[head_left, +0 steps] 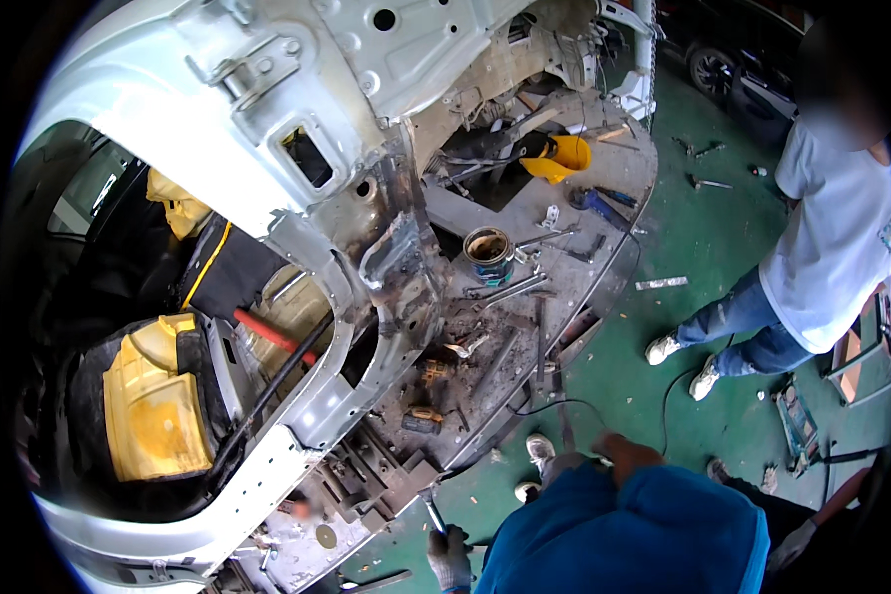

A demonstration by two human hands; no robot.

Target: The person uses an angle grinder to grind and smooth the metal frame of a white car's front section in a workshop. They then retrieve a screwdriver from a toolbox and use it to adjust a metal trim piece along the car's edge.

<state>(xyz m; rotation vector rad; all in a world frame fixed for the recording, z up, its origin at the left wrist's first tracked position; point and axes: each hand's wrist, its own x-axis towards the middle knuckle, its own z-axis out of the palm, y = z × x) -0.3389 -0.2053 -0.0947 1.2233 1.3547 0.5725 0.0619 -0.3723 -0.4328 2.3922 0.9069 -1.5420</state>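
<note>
My left hand (450, 559), in a grey glove, is low at the bottom edge beside the stripped sill (366, 475) of a silver car body (297, 129). It grips a thin metal tool (433, 515) that points up toward the sill's brackets. My right hand (795, 544), also gloved, shows only partly at the lower right rim, over the green floor. What it holds is hidden. My blue shirt (643, 535) fills the space between the two hands.
A bare metal floor panel (525, 327) carries an open tin (489, 253), a yellow container (561, 156) and scattered tools. Yellow seat foam (153, 406) and a red bar (267, 335) lie inside the body. A person in a white shirt (832, 238) stands on the right, near a floor jack (794, 424).
</note>
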